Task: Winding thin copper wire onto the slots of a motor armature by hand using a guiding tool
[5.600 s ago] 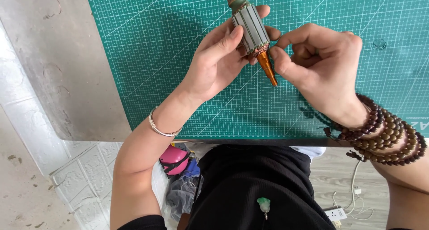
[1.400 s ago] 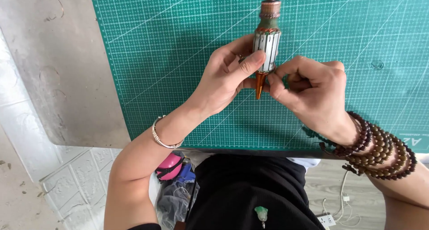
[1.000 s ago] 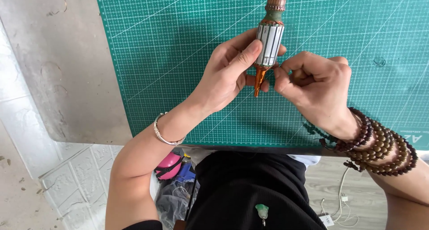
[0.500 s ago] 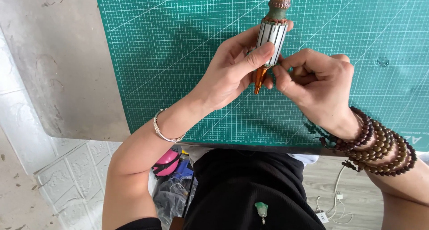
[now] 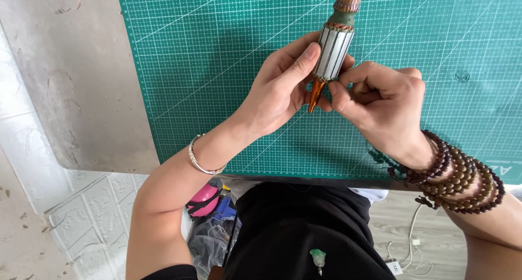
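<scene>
A motor armature (image 5: 333, 46) is held upright above the green cutting mat (image 5: 217, 68) on the counter (image 5: 81, 84). Its laminated core is gripped by the left hand (image 5: 283, 89), thumb pressed against the side. Its orange lower tip is pinched by the right hand (image 5: 380, 103), whose wrist is wrapped in wooden bead bracelets (image 5: 462, 176).

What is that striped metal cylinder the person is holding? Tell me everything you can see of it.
The metal cylinder looks like a motor's rotor: a silvery core with dark lengthwise slots, a band of copper-coloured winding and a brownish ribbed collar above it, and an orange-brown cone tapering to a point below. It is held nearly upright, its top leaning slightly right, above the green cutting mat. The left hand grips its side with the thumb across the core; the right hand pinches near the cone. Its top end is cut off by the picture's edge.
</scene>
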